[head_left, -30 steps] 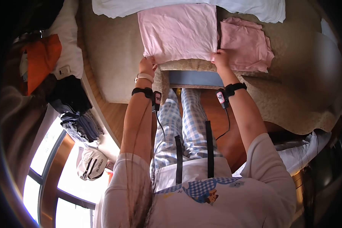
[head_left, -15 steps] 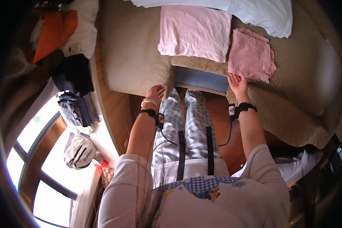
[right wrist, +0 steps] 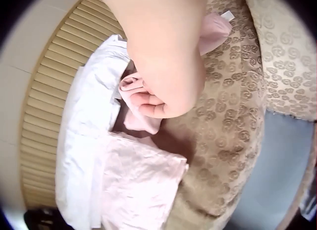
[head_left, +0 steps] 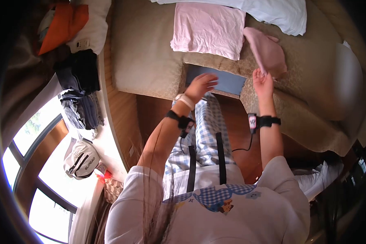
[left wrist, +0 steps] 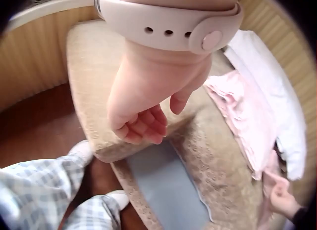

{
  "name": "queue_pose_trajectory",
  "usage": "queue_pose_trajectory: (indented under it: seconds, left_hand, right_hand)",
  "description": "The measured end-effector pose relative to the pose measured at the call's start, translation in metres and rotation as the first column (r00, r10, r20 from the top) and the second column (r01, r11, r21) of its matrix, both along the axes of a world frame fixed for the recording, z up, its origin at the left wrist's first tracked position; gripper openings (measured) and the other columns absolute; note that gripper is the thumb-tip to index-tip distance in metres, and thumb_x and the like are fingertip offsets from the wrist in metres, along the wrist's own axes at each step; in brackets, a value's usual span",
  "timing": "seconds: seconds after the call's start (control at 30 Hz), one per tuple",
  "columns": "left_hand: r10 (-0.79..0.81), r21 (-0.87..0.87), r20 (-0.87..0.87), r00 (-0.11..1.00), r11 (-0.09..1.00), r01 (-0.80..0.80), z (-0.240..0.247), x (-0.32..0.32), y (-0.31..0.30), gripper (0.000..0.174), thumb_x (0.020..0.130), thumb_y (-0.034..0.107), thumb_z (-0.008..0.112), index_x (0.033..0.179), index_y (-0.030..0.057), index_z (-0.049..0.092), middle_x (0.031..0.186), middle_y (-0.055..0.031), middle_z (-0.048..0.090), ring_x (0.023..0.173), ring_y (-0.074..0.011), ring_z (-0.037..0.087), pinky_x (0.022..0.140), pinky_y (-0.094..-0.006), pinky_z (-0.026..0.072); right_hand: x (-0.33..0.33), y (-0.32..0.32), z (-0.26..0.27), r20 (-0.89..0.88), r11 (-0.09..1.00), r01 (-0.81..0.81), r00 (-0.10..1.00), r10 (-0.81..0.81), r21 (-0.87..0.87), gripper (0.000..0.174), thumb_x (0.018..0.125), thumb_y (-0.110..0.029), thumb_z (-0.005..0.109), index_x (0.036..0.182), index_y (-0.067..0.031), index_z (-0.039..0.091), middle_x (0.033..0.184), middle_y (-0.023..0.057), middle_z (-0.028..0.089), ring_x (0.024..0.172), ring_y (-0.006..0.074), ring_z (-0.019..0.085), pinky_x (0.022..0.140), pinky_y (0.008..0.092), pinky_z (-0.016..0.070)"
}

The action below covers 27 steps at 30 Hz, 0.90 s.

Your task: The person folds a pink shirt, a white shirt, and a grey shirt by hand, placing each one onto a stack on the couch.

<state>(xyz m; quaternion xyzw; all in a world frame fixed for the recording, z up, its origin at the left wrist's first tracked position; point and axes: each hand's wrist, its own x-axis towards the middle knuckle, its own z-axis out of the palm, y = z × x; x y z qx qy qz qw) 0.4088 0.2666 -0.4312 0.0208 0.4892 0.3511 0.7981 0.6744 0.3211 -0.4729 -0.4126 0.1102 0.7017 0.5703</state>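
A light pink cloth (head_left: 209, 30) lies flat and folded on the beige sofa cover. To its right is a darker pink garment (head_left: 268, 51), partly raised, its near edge pinched by my right hand (head_left: 264, 84). In the right wrist view, the fingers of that hand (right wrist: 166, 86) curl on the pink fabric (right wrist: 141, 116). My left hand (head_left: 201, 87) is in the air over the blue-grey gap, holding nothing. In the left wrist view, the same hand (left wrist: 153, 96) has loosely bent fingers, with the thumb apart.
White bedding (head_left: 280, 18) runs along the sofa's far side. Dark folded clothes (head_left: 79, 75), an orange cloth (head_left: 65, 28) and a white backpack (head_left: 83, 159) are at the left. A blue-grey panel (head_left: 229, 81) shows at the sofa's near edge.
Both hands have let go of the light pink cloth. My right hand has moved right and taken hold of the darker pink garment, lifting part of it. My left hand has swung inward.
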Motion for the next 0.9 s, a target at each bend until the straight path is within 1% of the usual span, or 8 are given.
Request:
queue_pose_trajectory:
  seconds: [0.17,0.27,0.3,0.4,0.47,0.53,0.7,0.9]
  left_hand:
    - [-0.145,0.108,0.011,0.989,0.984,0.143,0.024,0.075,0.039,0.027,0.083,0.022,0.056,0.102,0.0027,0.056,0.096,-0.0078,0.059,0.088,-0.0144,0.055,0.076,-0.0265,0.0423]
    - [-0.341,0.002,-0.58,0.74,0.908,0.419,0.019,0.091,0.021,0.026,0.079,0.014,0.055,0.098,-0.0047,0.055,0.084,-0.0119,0.059,0.072,-0.0148,0.057,0.058,-0.0256,0.0452]
    - [-0.271,0.05,-0.695,0.666,0.905,0.421,0.029,0.092,0.011,0.025,0.076,0.005,0.052,0.098,-0.0073,0.052,0.084,-0.0141,0.059,0.073,-0.0163,0.057,0.058,-0.0266,0.0461]
    - [-0.149,0.196,-0.724,0.673,0.892,0.408,0.038,0.078,-0.021,0.029,0.073,-0.001,0.05,0.101,-0.0073,0.05,0.087,-0.0143,0.059,0.078,-0.0161,0.058,0.062,-0.0275,0.0472]
    - [-0.105,0.249,-0.582,0.806,0.921,0.3,0.065,0.062,-0.03,0.036,0.074,-0.004,0.051,0.11,-0.0059,0.047,0.097,-0.0134,0.059,0.087,-0.0164,0.057,0.071,-0.0264,0.0468]
    - [-0.019,0.337,-0.472,0.882,0.92,0.2,0.09,0.051,-0.032,0.038,0.075,0.0,0.056,0.112,-0.0041,0.047,0.1,-0.0138,0.06,0.089,-0.0186,0.058,0.073,-0.0282,0.0462]
    - [-0.049,0.238,-0.372,0.927,0.96,0.146,0.123,0.021,-0.014,0.041,0.076,-0.007,0.047,0.117,-0.0055,0.043,0.101,-0.0106,0.058,0.091,-0.0143,0.055,0.076,-0.024,0.0459]
    - [-0.023,0.319,-0.458,0.889,0.929,0.188,0.142,-0.017,0.062,0.041,0.076,-0.009,0.043,0.117,-0.0042,0.044,0.1,-0.0096,0.057,0.086,-0.0127,0.056,0.071,-0.0231,0.0467]
  right_hand:
    - [-0.054,-0.07,0.069,0.09,0.986,-0.159,0.983,0.163,-0.055,0.02,0.087,-0.013,0.045,0.105,-0.0055,0.051,0.101,0.0068,0.059,0.086,0.0172,0.057,0.078,0.0353,0.0469]
    - [-0.062,-0.123,0.052,0.026,0.953,-0.302,0.953,0.302,-0.003,0.025,0.086,-0.015,0.047,0.11,-0.0105,0.05,0.108,0.0037,0.057,0.091,0.0158,0.056,0.083,0.0333,0.0437]
    - [-0.064,-0.138,0.042,0.047,0.963,-0.268,0.963,0.266,0.043,0.028,0.083,-0.018,0.054,0.109,-0.0072,0.05,0.107,0.0091,0.056,0.096,0.0201,0.055,0.086,0.0375,0.0432]
    - [-0.083,-0.127,0.076,-0.302,0.999,-0.001,0.953,-0.011,-0.042,0.043,0.084,-0.028,0.054,0.12,-0.0064,0.045,0.122,0.0103,0.048,0.113,0.0237,0.045,0.097,0.0407,0.0344]
    - [-0.086,-0.129,0.079,-0.538,0.99,0.111,0.831,-0.139,-0.085,0.054,0.085,-0.039,0.05,0.126,-0.0059,0.04,0.13,0.009,0.042,0.122,0.0253,0.036,0.103,0.0441,0.0254]
    - [-0.079,-0.131,0.06,-0.554,0.956,0.085,0.798,-0.235,-0.282,0.053,0.086,-0.041,0.047,0.125,-0.006,0.041,0.129,0.0085,0.043,0.121,0.0253,0.038,0.103,0.0453,0.0256]
    - [-0.073,-0.107,0.0,-0.42,0.994,0.055,0.907,-0.011,0.092,0.039,0.086,-0.02,0.051,0.121,-0.0035,0.042,0.126,0.0099,0.045,0.118,0.0217,0.041,0.102,0.0388,0.031]
    - [-0.077,0.007,0.089,-0.253,0.994,0.02,0.967,0.007,0.106,0.038,0.081,-0.006,0.052,0.118,-0.0041,0.045,0.119,0.0088,0.051,0.113,0.0221,0.046,0.098,0.0372,0.0352]
